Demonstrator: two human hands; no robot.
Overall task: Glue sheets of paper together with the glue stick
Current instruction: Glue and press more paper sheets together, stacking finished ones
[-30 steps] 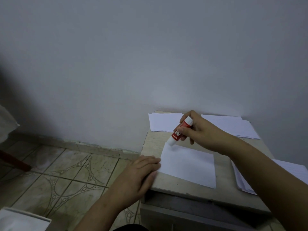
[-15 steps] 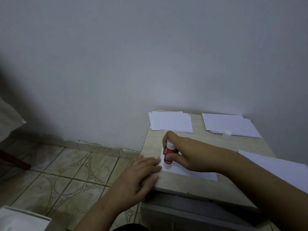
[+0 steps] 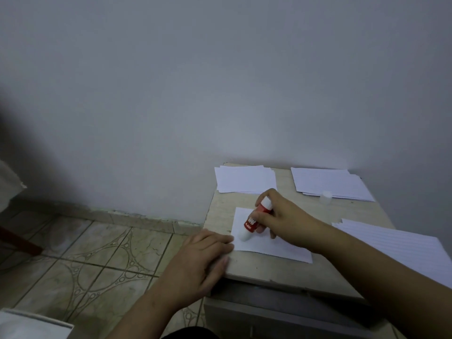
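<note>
Tilted since before, glue stick (image 3: 254, 220) tip hides against sheet (image 3: 274, 245).

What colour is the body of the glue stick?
Red with white lettering, and a white end at each tip; the glue stick shows in the head view.

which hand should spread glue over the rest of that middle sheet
Right hand: it grips the glue stick, tip on the sheet. Left hand presses its edge flat.

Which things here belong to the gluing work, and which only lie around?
In use: glue stick, sheet being glued, right hand, left hand.

Lying about: paper stack by the wall, lined stack, glue cap, lined sheets at right.
</note>
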